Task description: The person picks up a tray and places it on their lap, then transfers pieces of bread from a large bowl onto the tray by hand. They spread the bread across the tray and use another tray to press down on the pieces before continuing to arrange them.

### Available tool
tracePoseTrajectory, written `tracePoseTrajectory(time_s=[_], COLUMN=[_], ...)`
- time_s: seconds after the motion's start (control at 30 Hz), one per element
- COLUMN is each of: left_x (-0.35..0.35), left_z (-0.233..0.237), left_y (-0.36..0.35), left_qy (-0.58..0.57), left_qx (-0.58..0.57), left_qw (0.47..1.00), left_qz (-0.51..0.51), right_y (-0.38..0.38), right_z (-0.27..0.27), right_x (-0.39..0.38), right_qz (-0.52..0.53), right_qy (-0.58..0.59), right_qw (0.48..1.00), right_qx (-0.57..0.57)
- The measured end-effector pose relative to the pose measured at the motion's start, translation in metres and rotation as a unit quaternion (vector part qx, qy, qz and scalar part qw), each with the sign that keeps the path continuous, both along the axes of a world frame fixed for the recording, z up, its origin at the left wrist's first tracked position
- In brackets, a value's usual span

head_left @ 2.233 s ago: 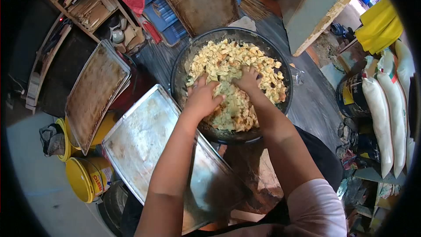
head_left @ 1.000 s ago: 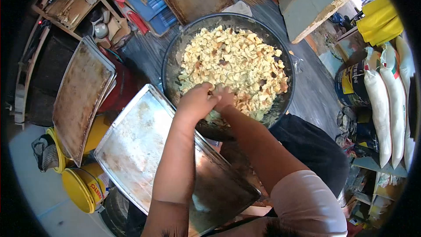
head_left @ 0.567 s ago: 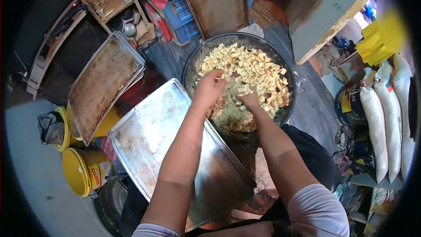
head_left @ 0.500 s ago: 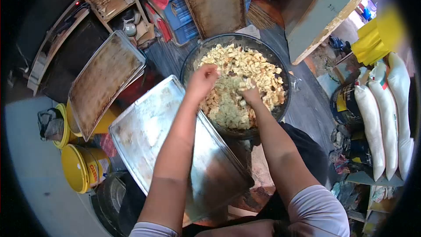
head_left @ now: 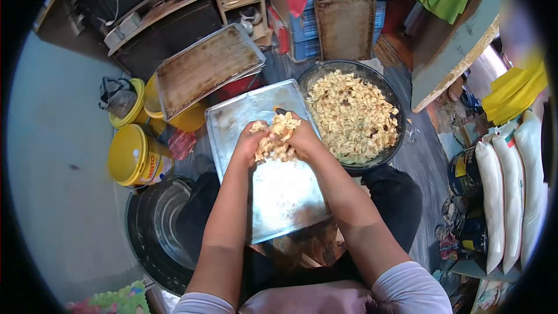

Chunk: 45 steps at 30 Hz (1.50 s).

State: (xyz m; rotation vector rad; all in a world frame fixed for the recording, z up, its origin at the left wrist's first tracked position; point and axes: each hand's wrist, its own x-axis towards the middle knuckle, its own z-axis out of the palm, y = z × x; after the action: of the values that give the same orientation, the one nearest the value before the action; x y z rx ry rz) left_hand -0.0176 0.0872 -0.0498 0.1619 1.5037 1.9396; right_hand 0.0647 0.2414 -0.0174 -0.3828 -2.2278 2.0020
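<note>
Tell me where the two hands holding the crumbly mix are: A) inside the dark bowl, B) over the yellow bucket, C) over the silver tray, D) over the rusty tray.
C: the left hand and right hand cup the clump of mix above the silver tray, beside the dark bowl.

The bowl (head_left: 400,138) sits just right of the tray's (head_left: 285,195) far corner. Over the tray's far end, the left hand (head_left: 249,143) and right hand (head_left: 304,137) cup a clump (head_left: 274,141) between them.
</note>
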Motion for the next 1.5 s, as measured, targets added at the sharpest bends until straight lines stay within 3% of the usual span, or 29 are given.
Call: tracePoseTrajectory(time_s=[0.03,0.07,0.13,0.17,0.2,0.27,0.33,0.4,0.53,0.57,0.6,0.67,0.73,0.83,0.9,1.0,1.13,1.2,1.27,1.33,1.37,1.47,1.5], left_x=[0.003,0.005,0.012,0.014,0.016,0.021,0.026,0.029,0.047,0.047,0.052,0.071,0.085,0.115,0.137,0.163,0.163,0.157,0.149,0.148,0.147,0.149,0.148], left_z=[-0.001,-0.001,0.006,0.008,0.005,-0.010,-0.028,-0.029,-0.014,-0.018,-0.011,0.008,0.006,0.026,0.035,0.030,0.013,0.008,0.007,0.013,0.016,0.024,0.026], left_y=[-0.008,-0.016,-0.030,-0.035,-0.040,-0.047,-0.051,-0.050,-0.049,-0.055,-0.058,-0.065,-0.073,-0.079,-0.078,-0.074,-0.061,-0.059,-0.058,-0.060,-0.063,-0.064,-0.061], left_qy=[0.020,0.021,0.009,0.019,0.019,0.115,0.126,0.354,0.429,0.451,0.452,0.469,0.463,0.529,0.514,0.527,0.565,0.572,0.530,0.514,0.531,0.539,0.549], left_qx=[-0.015,-0.012,-0.026,-0.039,-0.037,-0.080,-0.066,-0.139,-0.229,-0.277,-0.276,-0.414,-0.423,-0.447,-0.428,-0.367,-0.383,-0.397,-0.390,-0.374,-0.371,-0.363,-0.354], left_qw=[0.999,0.999,0.997,0.994,0.995,0.977,0.973,0.906,0.866,0.847,0.847,0.777,0.775,0.721,0.739,0.757,0.725,0.711,0.744,0.761,0.750,0.745,0.748], left_qz=[0.039,0.044,0.079,0.096,0.096,0.161,0.183,0.187,0.114,0.047,0.047,-0.067,-0.074,-0.033,-0.072,-0.124,-0.096,-0.099,-0.118,-0.125,-0.134,-0.151,-0.115], right_y=[-0.005,-0.010,-0.017,-0.019,-0.024,-0.054,-0.073,-0.090,-0.095,-0.090,-0.082,-0.063,-0.047,-0.032,-0.029,-0.031,-0.040,-0.040,-0.035,-0.028,-0.026,-0.025,-0.023], right_z=[0.013,0.009,-0.008,-0.016,-0.003,-0.005,-0.015,-0.018,-0.019,-0.018,-0.021,-0.032,-0.029,-0.028,-0.028,-0.029,-0.021,-0.021,-0.023,-0.027,-0.027,-0.025,-0.022], right_x=[0.005,0.005,0.007,0.010,0.023,0.056,0.082,0.102,0.134,0.138,0.140,0.147,0.150,0.152,0.152,0.149,0.144,0.142,0.142,0.141,0.140,0.137,0.138], right_qz=[-0.015,-0.010,0.018,0.041,0.040,0.019,0.096,0.159,0.251,0.267,0.267,0.212,0.132,0.091,0.051,0.021,-0.037,-0.054,-0.069,-0.059,-0.062,-0.028,0.038], right_qy=[-0.043,-0.041,0.037,-0.018,-0.011,-0.059,-0.064,-0.035,0.003,0.014,0.014,-0.010,0.010,0.008,0.029,0.073,-0.032,-0.040,-0.048,-0.040,-0.042,0.120,0.099], right_qw=[0.996,0.996,0.999,0.999,0.975,0.913,0.850,0.847,0.820,0.810,0.810,0.821,0.854,0.883,0.952,0.968,0.995,0.995,0.993,0.977,0.977,0.929,0.930], right_qx=[0.074,0.077,0.011,0.003,0.216,0.403,0.514,0.506,0.514,0.521,0.522,0.530,0.502,0.461,0.302,0.239,0.084,0.080,0.078,0.200,0.198,0.350,0.352])
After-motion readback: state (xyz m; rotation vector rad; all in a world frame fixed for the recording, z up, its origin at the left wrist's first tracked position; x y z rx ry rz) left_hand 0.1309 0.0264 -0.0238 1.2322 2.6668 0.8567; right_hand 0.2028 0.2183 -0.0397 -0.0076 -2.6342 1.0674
